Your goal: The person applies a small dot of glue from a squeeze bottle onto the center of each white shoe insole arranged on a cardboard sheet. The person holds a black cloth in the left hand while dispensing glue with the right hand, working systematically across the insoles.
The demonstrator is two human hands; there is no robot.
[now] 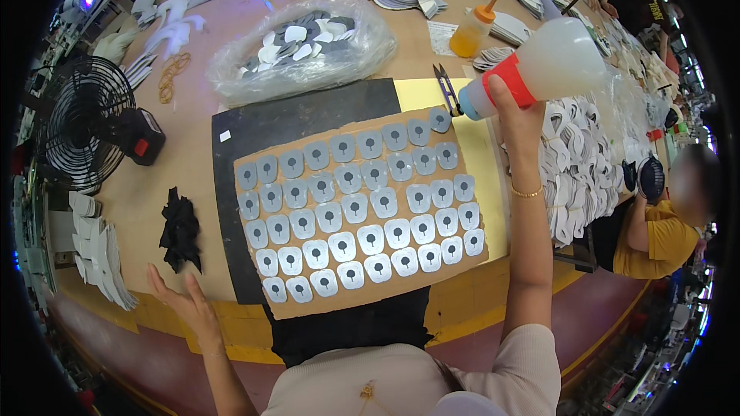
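Observation:
My right hand is wrapped round a big translucent squeeze bottle with a red band. The bottle is tilted, its blue cap end pointing down and left toward the upper right corner of a cardboard sheet. Rows of small grey rounded pieces, each with a dark mark in the middle, cover that sheet. Just beside the cap lie thread snips. My left hand hangs open at the table's near left edge, fingers apart and holding nothing, below a crumpled black cloth.
Under the cardboard are a black mat and a yellow sheet. Beyond sits a clear bag of cut pieces, with an orange-tipped bottle to its right. A black fan stands left, stacked white pieces right. Other people sit at right.

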